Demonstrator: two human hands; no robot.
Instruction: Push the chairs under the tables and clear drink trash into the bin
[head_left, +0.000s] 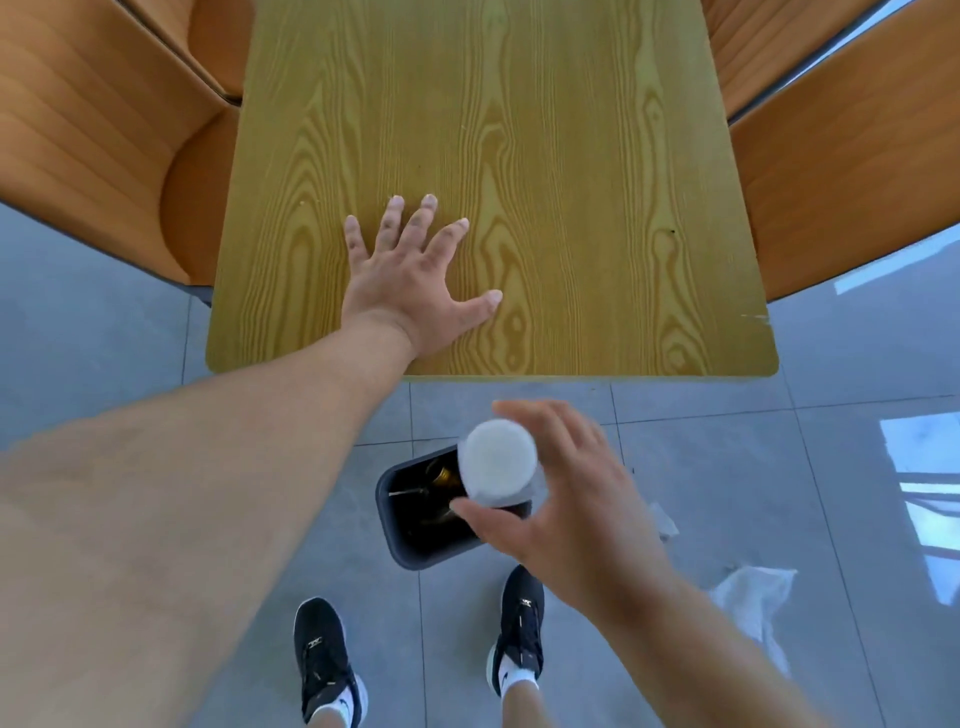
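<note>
A white cup (497, 457), seen from above, hangs over the dark bin (410, 540) on the floor, and my right hand (566, 493) is closed around its side. The bin holds some brownish trash, possibly a bottle (442, 480). My left hand (410, 275) lies flat with fingers spread on the wooden table (597, 182), near its front edge. Orange chairs stand at the table's left (104, 156) and right (852, 171), their seats partly under the tabletop.
Grey tiled floor surrounds the table. Crumpled white paper or plastic (753, 597) lies on the floor at the right. My two black shoes (322, 660) stand just in front of the bin.
</note>
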